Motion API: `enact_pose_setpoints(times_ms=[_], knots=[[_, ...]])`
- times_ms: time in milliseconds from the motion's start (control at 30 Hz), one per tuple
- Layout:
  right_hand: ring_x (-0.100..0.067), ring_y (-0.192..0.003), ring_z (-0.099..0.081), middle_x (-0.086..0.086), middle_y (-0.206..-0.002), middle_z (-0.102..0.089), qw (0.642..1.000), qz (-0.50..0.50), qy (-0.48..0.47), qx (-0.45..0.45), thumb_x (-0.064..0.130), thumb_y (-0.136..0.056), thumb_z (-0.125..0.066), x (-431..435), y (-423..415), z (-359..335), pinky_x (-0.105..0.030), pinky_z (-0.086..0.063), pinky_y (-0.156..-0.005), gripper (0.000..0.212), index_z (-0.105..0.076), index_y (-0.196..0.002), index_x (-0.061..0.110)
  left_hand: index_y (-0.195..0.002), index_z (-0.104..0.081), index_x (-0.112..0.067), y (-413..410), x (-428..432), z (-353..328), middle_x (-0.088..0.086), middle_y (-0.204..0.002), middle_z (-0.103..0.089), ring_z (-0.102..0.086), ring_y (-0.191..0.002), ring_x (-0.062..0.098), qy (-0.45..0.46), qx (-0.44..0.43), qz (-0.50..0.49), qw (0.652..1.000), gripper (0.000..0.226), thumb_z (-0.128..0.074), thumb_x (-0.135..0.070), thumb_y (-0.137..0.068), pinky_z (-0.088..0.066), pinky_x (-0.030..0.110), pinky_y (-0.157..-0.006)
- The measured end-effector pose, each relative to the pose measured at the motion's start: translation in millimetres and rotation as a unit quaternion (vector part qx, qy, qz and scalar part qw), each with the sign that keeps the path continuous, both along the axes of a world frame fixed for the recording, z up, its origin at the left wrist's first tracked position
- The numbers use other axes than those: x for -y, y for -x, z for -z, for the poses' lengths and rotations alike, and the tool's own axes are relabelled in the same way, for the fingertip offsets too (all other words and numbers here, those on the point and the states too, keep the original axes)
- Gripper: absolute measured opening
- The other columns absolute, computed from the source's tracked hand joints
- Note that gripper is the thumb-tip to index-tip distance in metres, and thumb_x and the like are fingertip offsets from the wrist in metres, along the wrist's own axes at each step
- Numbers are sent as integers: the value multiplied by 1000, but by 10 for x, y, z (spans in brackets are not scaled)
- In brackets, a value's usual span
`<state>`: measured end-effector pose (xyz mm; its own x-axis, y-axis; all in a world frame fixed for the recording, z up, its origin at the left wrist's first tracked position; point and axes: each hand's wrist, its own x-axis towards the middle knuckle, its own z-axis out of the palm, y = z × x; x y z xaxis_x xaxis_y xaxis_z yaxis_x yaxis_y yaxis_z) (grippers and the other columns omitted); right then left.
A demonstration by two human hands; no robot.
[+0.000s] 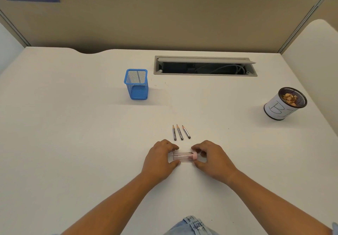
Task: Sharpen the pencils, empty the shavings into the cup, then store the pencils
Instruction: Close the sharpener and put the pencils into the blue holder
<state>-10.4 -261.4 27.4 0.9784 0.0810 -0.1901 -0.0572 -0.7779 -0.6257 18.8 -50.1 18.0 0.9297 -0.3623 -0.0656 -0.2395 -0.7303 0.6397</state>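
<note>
White desk [73,143], beige partition [164,20] behind. Clear pink sharpener [182,156] lies sideways before the person, left hand [159,159] curled round its barrel, right hand [212,159] pinching the pink cap end. Judged a cap twist: steady the barrel, turn squarely. Three pencils [180,133] just beyond, tips pointed. Shavings cup [274,110] far right; blue mesh holder [137,92] back left.

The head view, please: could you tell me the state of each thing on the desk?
sharpener: lying on its side, gripped at its ends by left hand and right hand.
pencils: three, pointed, lying side by side, untouched.
blue mesh holder: upright.
cup: upright, holding shavings.
cable hatch: lid open.
</note>
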Motion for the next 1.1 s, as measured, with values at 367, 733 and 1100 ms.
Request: enact_pose_setpoints(times_ms=[367,733,1100], knots=[[-10,-90,-58,7,-109,-61,1000,-7,21,-14,29,-75,-76,-15,-16,7,-28,-51,-87,48,-64,-121,25,-116,-64,-23,12,-6,-5,-6,-111,-60,-54,-106,13,10,2,1,1000,44,-78,-31,-74,-42,23,-93],[-7,-94,-55,11,-110,-58,999,-11,28,-19,35,-71,-79,-44,-20,-39,-26,-50,-88,53,-63,-122,26,-117,-63,-24,8,-14,-7,-7,-111,-60,-54,-106,12,4,1,3,1000,47,-79,-33,-73,-41,21,-92],[-3,-84,-59,17,-94,-61,996,89,-24,-2,73,-71,-63,-70,-48,-141,-31,-54,-79,65,-50,-124,38,-106,-67,-22,-60,1,-112,-10,-101,-62,-58,-91,3,106,-58,-79,990,47,-77,-52,-71,-42,10,-77]])
